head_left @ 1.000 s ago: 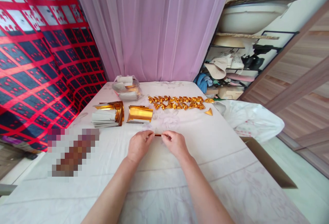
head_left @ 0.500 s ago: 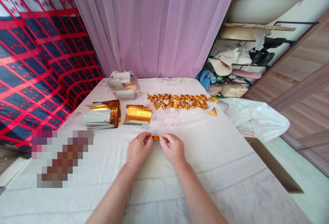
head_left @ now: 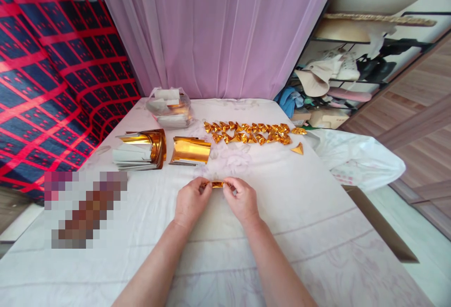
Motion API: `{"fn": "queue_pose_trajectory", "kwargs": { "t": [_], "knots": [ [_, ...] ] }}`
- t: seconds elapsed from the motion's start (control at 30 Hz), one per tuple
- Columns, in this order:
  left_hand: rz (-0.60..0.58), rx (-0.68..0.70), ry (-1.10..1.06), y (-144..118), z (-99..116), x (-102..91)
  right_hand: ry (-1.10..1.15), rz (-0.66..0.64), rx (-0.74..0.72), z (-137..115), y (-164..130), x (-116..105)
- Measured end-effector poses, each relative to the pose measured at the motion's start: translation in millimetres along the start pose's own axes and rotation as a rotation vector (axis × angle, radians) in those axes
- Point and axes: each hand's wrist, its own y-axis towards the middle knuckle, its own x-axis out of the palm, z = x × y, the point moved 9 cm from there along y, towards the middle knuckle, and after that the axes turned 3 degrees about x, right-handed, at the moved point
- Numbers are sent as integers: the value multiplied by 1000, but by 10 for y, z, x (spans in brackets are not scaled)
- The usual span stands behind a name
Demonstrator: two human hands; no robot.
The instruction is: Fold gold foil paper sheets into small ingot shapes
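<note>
A small strip of folded gold foil paper (head_left: pixel 217 184) is pinched between my left hand (head_left: pixel 191 202) and my right hand (head_left: pixel 242 200), just above the white cloth-covered table (head_left: pixel 303 213). Both hands meet at the middle of the table, fingertips on either end of the strip. Behind them lie a stack of gold foil sheets (head_left: pixel 190 151) and a second, curled stack of gold and white sheets (head_left: pixel 139 149). Farther back, a row of several folded gold pieces (head_left: pixel 248 133) runs across the cloth, with one gold triangle (head_left: pixel 298 148) apart at its right.
A clear plastic bag of paper (head_left: pixel 169 107) sits at the table's far end before a pink curtain (head_left: pixel 218 29). A white plastic bag (head_left: pixel 355 159) hangs off the right edge. A cluttered shelf (head_left: pixel 338 81) stands at the right, a red-and-blue cloth (head_left: pixel 45 86) at the left.
My hands have drawn closer together on the gold strip, which now shows shorter and brighter between the fingertips. The view has tilted slightly downward.
</note>
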Motion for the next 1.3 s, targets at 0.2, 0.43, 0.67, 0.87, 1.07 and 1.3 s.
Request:
{"fn": "queue_pose_trajectory", "kwargs": {
  "t": [0.2, 0.43, 0.67, 0.87, 1.07, 1.3],
  "knots": [
    [13, 43, 41, 1, 35, 5, -218, -34, -32, -39, -11, -16],
    [-7, 77, 137, -8, 90, 7, -207, -36, -73, -70, -20, -17],
    [-60, 35, 178, 6, 67, 24, -195, -30, -71, -69, -20, -26],
    [-62, 104, 213, -18, 117, 30, -186, -37, -83, -71, -20, -18],
    [-88, 129, 253, -19, 129, 65, -177, -58, -102, -77, -22, 7],
    [-112, 144, 290, -33, 167, 84, -176, -61, -115, -75, -25, 26]
  ]
}}
